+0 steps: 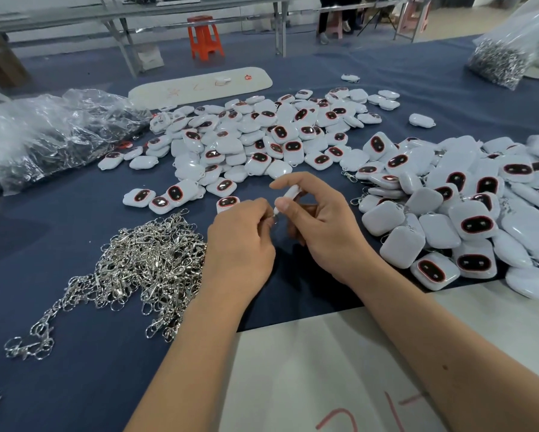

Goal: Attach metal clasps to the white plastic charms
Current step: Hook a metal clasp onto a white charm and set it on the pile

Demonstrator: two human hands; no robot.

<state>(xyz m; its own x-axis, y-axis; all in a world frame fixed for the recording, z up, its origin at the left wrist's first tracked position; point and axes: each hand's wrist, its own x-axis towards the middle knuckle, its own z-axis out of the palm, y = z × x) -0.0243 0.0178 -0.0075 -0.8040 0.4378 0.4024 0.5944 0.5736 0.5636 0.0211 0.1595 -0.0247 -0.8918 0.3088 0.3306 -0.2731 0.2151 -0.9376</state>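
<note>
My right hand (316,219) pinches a white plastic charm (291,192) edge-on between thumb and forefinger, above the blue cloth. My left hand (241,241) has its fingers curled against the charm's lower end, pinching a small metal clasp (274,217) that is mostly hidden. A tangled heap of silver clasps (146,263) lies just left of my left hand. Loose white charms with dark red-rimmed faces are spread in a pile (262,138) beyond my hands. A second pile of charms (467,213), some with clasps showing, lies to the right.
A clear bag of clasps (43,135) lies at far left, another bag (505,57) at the back right. A white oblong board (199,85) lies behind the charms. White paper (308,369) covers the near table edge. An orange stool (204,37) stands beyond the table.
</note>
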